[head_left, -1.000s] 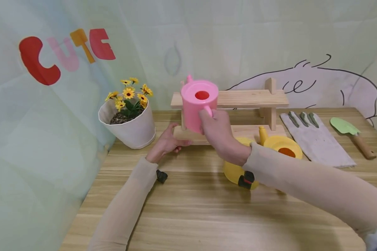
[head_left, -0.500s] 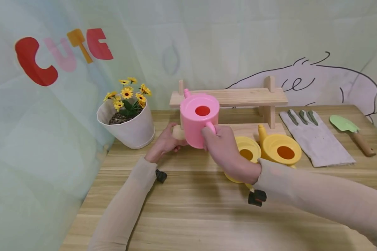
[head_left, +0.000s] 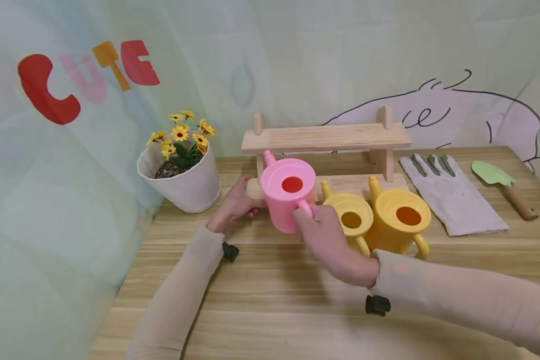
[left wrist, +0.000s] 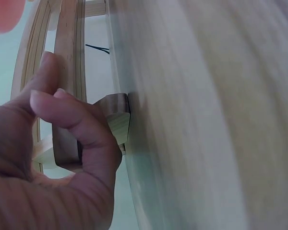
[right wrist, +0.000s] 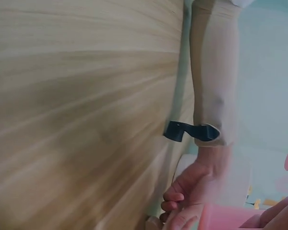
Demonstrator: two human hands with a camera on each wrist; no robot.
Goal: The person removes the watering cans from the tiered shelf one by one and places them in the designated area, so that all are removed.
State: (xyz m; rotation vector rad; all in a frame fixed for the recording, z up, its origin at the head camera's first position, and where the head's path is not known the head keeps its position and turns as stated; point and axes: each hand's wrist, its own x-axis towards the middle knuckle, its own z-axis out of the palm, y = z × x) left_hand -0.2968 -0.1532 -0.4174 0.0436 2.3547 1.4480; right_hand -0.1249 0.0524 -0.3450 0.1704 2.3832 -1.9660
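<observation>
In the head view my right hand (head_left: 326, 240) grips the handle of a pink watering can (head_left: 281, 210), held in front of the wooden shelf's left part. Its spout points away and its round opening looks red inside. My left hand (head_left: 237, 204) holds the left end of the wooden shelf's (head_left: 360, 185) lower board. In the left wrist view its fingers curl round that board (left wrist: 67, 143). Two yellow watering cans stand side by side right of the pink one: a lighter can (head_left: 342, 202) and a deeper yellow can (head_left: 387, 237).
At the left stands a white pot (head_left: 189, 187) with yellow flowers (head_left: 180, 133). Right of the shelf lie grey-white gloves (head_left: 459, 205) and a green trowel (head_left: 492, 173) with a wooden handle. A printed cloth (head_left: 297, 60) hangs behind the table (head_left: 270, 310).
My right hand has lowered the pink watering can and drawn it nearer, from over the upper board to before the lower one. The yellow cans show more fully. My left hand stays at the shelf.
</observation>
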